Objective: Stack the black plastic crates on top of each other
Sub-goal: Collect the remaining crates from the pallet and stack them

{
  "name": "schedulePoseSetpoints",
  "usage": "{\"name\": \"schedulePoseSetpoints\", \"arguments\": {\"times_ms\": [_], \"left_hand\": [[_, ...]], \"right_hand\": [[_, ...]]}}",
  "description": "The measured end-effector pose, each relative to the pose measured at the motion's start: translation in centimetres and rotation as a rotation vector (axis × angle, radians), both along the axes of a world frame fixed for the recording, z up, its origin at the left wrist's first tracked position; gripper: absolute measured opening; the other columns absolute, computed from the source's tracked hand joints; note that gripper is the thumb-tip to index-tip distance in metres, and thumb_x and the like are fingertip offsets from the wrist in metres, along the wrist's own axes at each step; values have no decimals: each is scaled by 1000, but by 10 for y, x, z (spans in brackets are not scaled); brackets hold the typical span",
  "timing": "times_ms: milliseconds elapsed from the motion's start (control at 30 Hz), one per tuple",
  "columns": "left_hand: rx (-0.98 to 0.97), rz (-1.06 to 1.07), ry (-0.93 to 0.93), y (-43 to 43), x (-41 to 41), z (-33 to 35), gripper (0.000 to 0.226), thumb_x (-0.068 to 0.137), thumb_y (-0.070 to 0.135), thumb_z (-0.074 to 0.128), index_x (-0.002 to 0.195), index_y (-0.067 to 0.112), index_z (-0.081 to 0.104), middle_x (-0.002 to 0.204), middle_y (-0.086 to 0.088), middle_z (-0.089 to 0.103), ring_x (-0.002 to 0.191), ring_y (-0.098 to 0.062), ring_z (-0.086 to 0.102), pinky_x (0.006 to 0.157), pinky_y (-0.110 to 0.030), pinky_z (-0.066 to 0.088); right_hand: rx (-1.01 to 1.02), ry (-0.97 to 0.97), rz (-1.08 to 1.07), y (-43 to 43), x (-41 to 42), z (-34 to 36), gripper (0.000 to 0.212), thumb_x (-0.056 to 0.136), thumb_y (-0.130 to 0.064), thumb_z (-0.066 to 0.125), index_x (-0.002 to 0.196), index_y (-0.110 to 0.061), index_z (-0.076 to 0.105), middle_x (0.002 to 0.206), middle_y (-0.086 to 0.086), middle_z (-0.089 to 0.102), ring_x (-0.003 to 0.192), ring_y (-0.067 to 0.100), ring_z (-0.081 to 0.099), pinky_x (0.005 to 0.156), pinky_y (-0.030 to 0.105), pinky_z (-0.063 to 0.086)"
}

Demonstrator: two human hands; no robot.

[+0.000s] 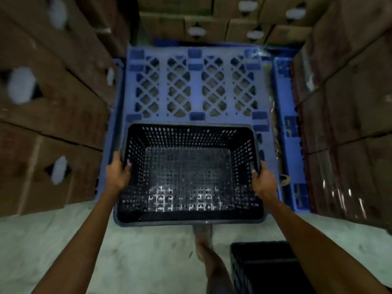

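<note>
Black plastic with lots of little holes: the low crate sits on the pale floor at the bottom right, just beside the person's foot. It is partly cut off by the edge of the view.

A bit further out, both arms reach forward. The left hand has its fingers curled over the left rim of the held crate. The right hand grips the right rim the same way. One hand on each side keeps the held crate flat and steady. It is empty and looks lifted off the floor, over the near edge of the blue pallet. I think it still has to go together with the low crate.

Beyond that, the blue pallet lies flat with criss-cross holes. Tall cardboard boxes stand close on the left, and more are on the right and at the far end. They make a tight little lane, so there is not much room to swing a crate sideways.
</note>
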State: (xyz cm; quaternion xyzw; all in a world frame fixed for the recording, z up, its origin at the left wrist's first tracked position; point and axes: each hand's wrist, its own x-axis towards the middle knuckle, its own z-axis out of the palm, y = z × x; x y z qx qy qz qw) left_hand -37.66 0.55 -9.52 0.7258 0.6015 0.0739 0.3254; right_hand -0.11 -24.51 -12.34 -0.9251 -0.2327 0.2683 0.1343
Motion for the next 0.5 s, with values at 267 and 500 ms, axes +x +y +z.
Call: {"name": "schedulePoseSetpoints", "arguments": {"times_ms": [267,500], "left_hand": [[262,72,-94,9,-75,251,45,96,15,52,139,6,42,124,-27,62,113,-50,55,93,-51,47],[586,57,-365,-51,-151,508,52,97,19,45,147,22,33,129,-18,62,122,-46,51,103,-54,44]], "right_hand": [[256,-393,123,17,-69,292,61,106,-26,38,158,-24,6,61,19,47,48,25,29,50,35,27],[598,-644,37,-71,-168,566,60,104,-26,37,156,-40,10,78,24,62,67,40,58,63,46,51]]}}
